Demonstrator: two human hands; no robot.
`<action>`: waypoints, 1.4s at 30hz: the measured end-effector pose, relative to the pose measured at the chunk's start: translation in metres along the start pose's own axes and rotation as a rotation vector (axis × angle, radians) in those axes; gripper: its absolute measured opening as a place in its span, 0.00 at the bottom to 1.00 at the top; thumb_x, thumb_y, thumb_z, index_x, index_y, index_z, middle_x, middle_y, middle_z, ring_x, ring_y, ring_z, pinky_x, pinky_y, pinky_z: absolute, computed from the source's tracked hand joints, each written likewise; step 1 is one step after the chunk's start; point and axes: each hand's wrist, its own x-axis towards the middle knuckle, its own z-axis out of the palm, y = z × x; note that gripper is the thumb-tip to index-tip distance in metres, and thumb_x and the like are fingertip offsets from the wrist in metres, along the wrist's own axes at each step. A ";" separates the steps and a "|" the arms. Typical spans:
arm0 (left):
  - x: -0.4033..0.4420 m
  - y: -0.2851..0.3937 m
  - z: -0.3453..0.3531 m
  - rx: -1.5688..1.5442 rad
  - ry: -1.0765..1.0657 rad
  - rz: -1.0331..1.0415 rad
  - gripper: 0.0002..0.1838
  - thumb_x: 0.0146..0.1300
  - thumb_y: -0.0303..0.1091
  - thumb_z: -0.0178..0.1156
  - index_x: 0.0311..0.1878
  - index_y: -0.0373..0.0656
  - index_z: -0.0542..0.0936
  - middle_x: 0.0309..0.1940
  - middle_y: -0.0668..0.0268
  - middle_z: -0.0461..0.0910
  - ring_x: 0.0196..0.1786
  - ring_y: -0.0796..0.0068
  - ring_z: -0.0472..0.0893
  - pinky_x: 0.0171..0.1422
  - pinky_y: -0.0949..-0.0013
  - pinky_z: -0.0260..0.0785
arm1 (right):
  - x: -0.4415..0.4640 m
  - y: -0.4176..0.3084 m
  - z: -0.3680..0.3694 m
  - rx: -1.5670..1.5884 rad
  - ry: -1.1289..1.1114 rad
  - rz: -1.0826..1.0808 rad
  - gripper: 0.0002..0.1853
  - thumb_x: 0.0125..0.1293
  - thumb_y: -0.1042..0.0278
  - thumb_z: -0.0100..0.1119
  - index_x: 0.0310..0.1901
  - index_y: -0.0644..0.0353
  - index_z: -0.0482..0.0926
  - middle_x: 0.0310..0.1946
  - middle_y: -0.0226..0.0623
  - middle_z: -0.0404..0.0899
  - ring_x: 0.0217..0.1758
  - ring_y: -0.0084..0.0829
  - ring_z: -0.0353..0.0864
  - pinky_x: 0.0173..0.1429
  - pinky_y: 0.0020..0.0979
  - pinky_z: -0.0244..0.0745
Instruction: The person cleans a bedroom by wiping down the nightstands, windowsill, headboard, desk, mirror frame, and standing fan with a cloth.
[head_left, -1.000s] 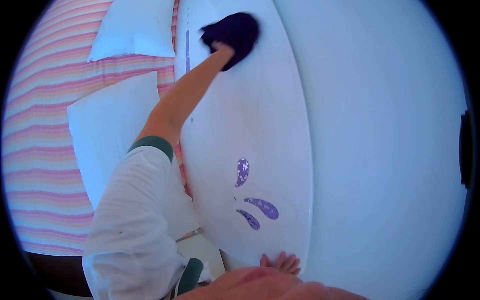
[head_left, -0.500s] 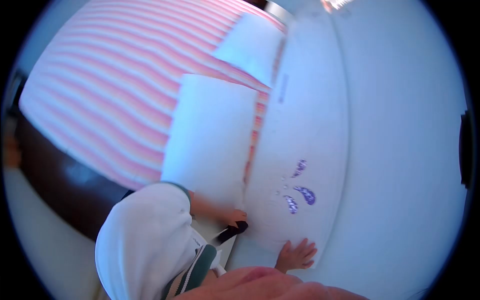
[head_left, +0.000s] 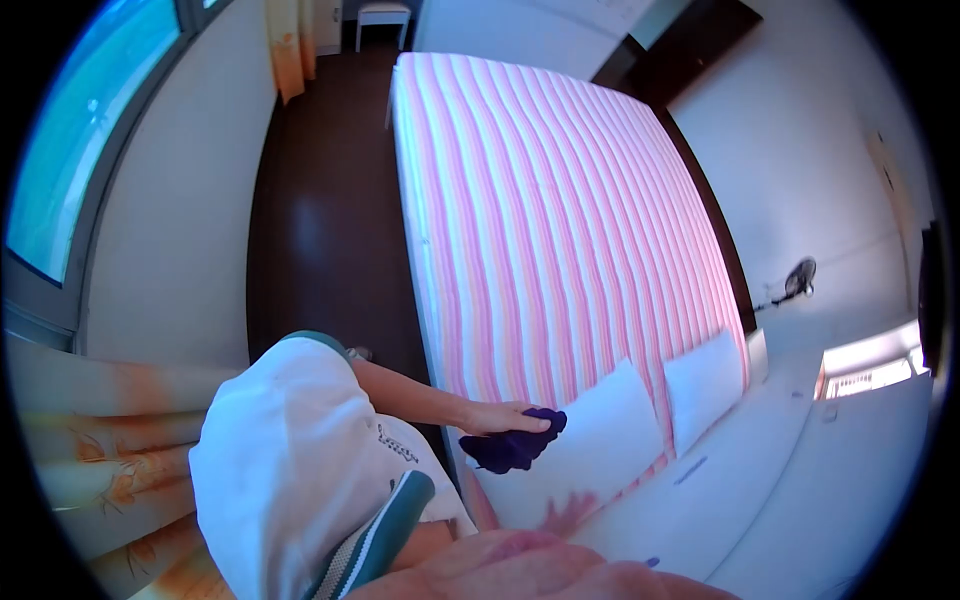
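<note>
My left hand (head_left: 508, 418), at the end of the arm coming from the white sleeve with green trim, is closed around a crumpled dark purple cloth (head_left: 505, 452). The cloth hangs over the near corner of the bed, in front of a white pillow (head_left: 595, 440). Lower down, my right hand (head_left: 567, 512) is blurred, with its fingers spread and nothing visible in them. It overlaps the pillow's lower part in the view; whether it touches the pillow I cannot tell.
The bed has a pink-and-white striped cover (head_left: 540, 210) and a second white pillow (head_left: 705, 388). A pale headboard (head_left: 720, 470) runs along the lower right. Dark floor (head_left: 320, 220) lies left of the bed, with patterned curtains (head_left: 140, 450) and a window (head_left: 90, 110) beyond. A black fan (head_left: 800, 278) stands opposite.
The view has swung from the headboard toward the whole bed and room. My left hand has moved from the headboard's edge with the cloth. My right hand has come off the headboard's face.
</note>
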 end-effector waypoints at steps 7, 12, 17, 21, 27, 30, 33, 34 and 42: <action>-0.146 0.150 -0.115 0.171 0.323 0.359 0.18 0.64 0.49 0.50 0.45 0.44 0.72 0.39 0.72 0.70 0.42 0.83 0.68 0.49 0.73 0.64 | -0.001 -0.091 0.355 0.342 -0.817 -0.103 0.23 0.59 0.63 0.58 0.54 0.65 0.68 0.46 0.37 0.73 0.48 0.27 0.72 0.52 0.27 0.67; -0.259 0.217 -0.192 0.421 0.612 0.485 0.10 0.63 0.40 0.54 0.38 0.42 0.74 0.31 0.75 0.70 0.37 0.86 0.68 0.40 0.76 0.63 | -0.007 -0.124 0.501 0.197 -0.994 -0.105 0.18 0.61 0.62 0.55 0.47 0.68 0.73 0.41 0.35 0.76 0.41 0.25 0.75 0.47 0.26 0.69; -0.351 0.287 -0.244 0.779 1.081 0.720 0.14 0.58 0.42 0.59 0.33 0.41 0.70 0.33 0.67 0.66 0.39 0.77 0.67 0.42 0.72 0.61 | -0.029 -0.179 0.633 0.353 -1.113 -0.206 0.13 0.55 0.73 0.57 0.41 0.66 0.69 0.32 0.33 0.73 0.35 0.25 0.74 0.42 0.27 0.71; -0.385 0.312 -0.303 0.616 1.250 0.808 0.13 0.59 0.42 0.57 0.33 0.42 0.70 0.38 0.65 0.65 0.45 0.74 0.66 0.49 0.69 0.59 | -0.032 -0.213 0.716 0.174 -1.267 -0.288 0.13 0.51 0.74 0.60 0.38 0.62 0.68 0.32 0.33 0.71 0.34 0.23 0.72 0.39 0.26 0.70; -0.397 0.404 -0.385 0.184 1.035 1.101 0.10 0.58 0.37 0.60 0.31 0.44 0.71 0.35 0.70 0.70 0.39 0.83 0.67 0.43 0.74 0.63 | 0.008 -0.247 0.871 0.533 -1.516 -0.256 0.20 0.52 0.68 0.63 0.46 0.64 0.71 0.39 0.36 0.73 0.42 0.32 0.75 0.50 0.34 0.70; -0.404 0.466 -0.423 0.237 1.022 1.152 0.12 0.54 0.33 0.64 0.25 0.45 0.68 0.28 0.74 0.69 0.32 0.86 0.67 0.35 0.78 0.62 | 0.048 -0.257 0.957 0.140 -1.244 -0.578 0.17 0.51 0.74 0.61 0.44 0.66 0.71 0.37 0.36 0.73 0.39 0.27 0.73 0.48 0.29 0.69; -0.414 0.531 -0.457 0.676 1.359 1.062 0.14 0.52 0.33 0.63 0.24 0.43 0.66 0.31 0.69 0.67 0.37 0.80 0.68 0.41 0.72 0.62 | 0.100 -0.254 1.047 -0.249 -1.430 -0.719 0.14 0.47 0.78 0.62 0.38 0.66 0.72 0.32 0.31 0.72 0.35 0.24 0.71 0.41 0.24 0.68; -0.418 0.548 -0.472 0.695 1.405 1.032 0.15 0.52 0.33 0.63 0.23 0.42 0.65 0.32 0.68 0.67 0.39 0.77 0.68 0.43 0.70 0.61 | 0.102 -0.262 1.070 -0.274 -1.553 -0.577 0.14 0.47 0.78 0.62 0.37 0.66 0.72 0.31 0.31 0.72 0.35 0.24 0.71 0.40 0.25 0.68; -0.510 0.626 -0.588 -0.041 1.246 1.329 0.08 0.57 0.26 0.56 0.26 0.44 0.68 0.34 0.66 0.71 0.38 0.78 0.72 0.43 0.73 0.66 | 0.092 -0.296 1.300 0.107 -1.657 -0.595 0.15 0.56 0.72 0.60 0.44 0.64 0.71 0.38 0.33 0.75 0.42 0.24 0.74 0.48 0.26 0.69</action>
